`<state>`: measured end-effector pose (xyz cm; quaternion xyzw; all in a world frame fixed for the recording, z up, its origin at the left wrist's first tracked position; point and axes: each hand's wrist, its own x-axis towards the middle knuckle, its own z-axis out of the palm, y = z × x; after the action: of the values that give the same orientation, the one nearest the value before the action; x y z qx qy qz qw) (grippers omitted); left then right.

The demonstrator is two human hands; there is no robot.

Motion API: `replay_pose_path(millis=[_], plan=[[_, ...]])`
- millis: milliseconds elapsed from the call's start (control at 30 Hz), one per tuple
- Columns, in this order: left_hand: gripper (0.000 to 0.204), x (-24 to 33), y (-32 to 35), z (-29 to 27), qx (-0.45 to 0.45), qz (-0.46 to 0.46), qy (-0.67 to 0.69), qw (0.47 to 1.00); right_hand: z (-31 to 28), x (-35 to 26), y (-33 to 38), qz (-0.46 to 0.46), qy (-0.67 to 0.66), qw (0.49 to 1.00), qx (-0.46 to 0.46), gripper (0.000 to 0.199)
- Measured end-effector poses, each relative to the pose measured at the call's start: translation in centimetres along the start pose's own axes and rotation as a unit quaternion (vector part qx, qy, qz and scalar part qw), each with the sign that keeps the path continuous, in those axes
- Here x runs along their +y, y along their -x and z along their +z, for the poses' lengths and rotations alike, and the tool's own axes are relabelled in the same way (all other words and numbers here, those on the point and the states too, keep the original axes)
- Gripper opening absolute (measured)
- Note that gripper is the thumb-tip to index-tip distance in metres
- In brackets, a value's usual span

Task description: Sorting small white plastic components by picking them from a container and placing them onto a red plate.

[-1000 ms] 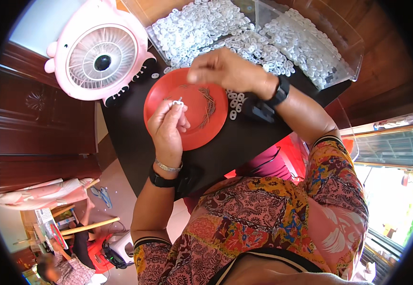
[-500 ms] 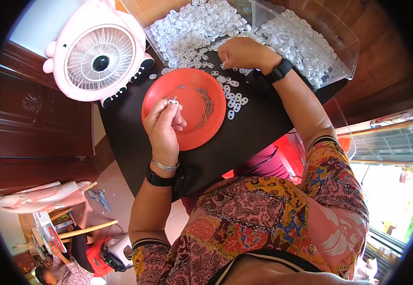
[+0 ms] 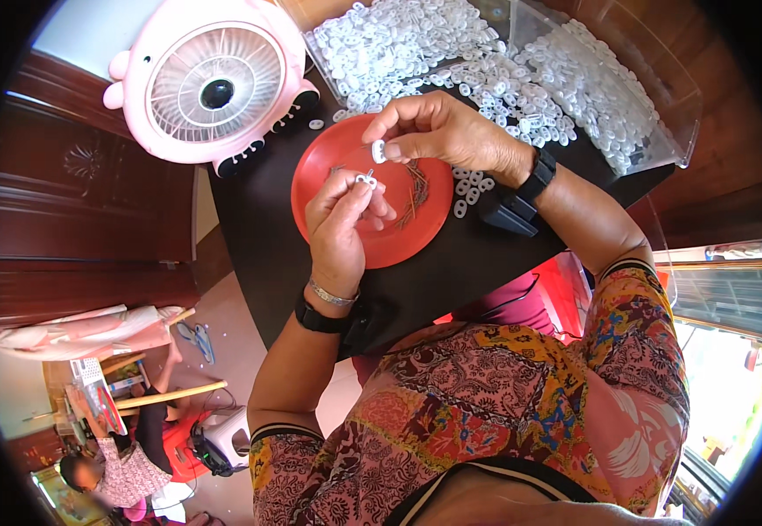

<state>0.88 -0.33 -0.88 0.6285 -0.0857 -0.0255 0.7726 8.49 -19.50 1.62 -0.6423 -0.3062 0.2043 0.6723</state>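
My left hand (image 3: 339,219) is closed over the red round plate (image 3: 389,254), pinching a small white two-holed plastic piece (image 3: 365,181) with a thin metal pin standing up from it. Just above it, my right hand (image 3: 442,133) grips another white oval piece (image 3: 378,152) between thumb and fingers. The two pieces are close but apart. Thin metal pins (image 3: 418,195) lie in a curved heap on the plate, partly hidden by my hands. More loose white pieces (image 3: 460,209) rest on the black tabletop beside the plate.
Beyond the plate, a large heap of white pieces (image 3: 407,44) spills from a clear plastic bin (image 3: 686,145). A pink animal-shaped fan (image 3: 217,94) stands at the far left of the black table (image 3: 267,263). Another person (image 3: 131,473) is at the lower left.
My right hand has come from the heap of white pieces toward my left hand, now with a white piece in its fingers. My left hand still pinches its piece. The whole view has shifted slightly.
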Motion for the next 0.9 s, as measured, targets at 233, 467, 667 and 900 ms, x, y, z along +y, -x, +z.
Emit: replay_pose_path(millis=[233, 467, 667, 900], plan=[[0.019, -0.6, -0.3, -0.4, -0.028, 0.02, 0.085, 0.996, 1.5, 0.2, 0.1, -0.047, 0.102, 0.993, 0.02, 0.012], [0.018, -0.6, -0.4, -0.2, -0.026, 0.037, 0.1, 0.994, 0.5, 0.3, 0.1, 0.04, 0.065, 0.997, 0.002, 0.011], [0.02, -0.3, 0.0, 0.0, 0.035, -0.026, 0.065, 0.997, 0.7, -0.1, 0.0, 0.059, -0.037, 0.995, 0.07, 0.018], [0.02, -0.2, 0.1, 0.4, 0.053, -0.026, 0.016, 0.998, 1.6, 0.2, 0.1, 0.048, -0.045, 0.995, 0.07, 0.017]])
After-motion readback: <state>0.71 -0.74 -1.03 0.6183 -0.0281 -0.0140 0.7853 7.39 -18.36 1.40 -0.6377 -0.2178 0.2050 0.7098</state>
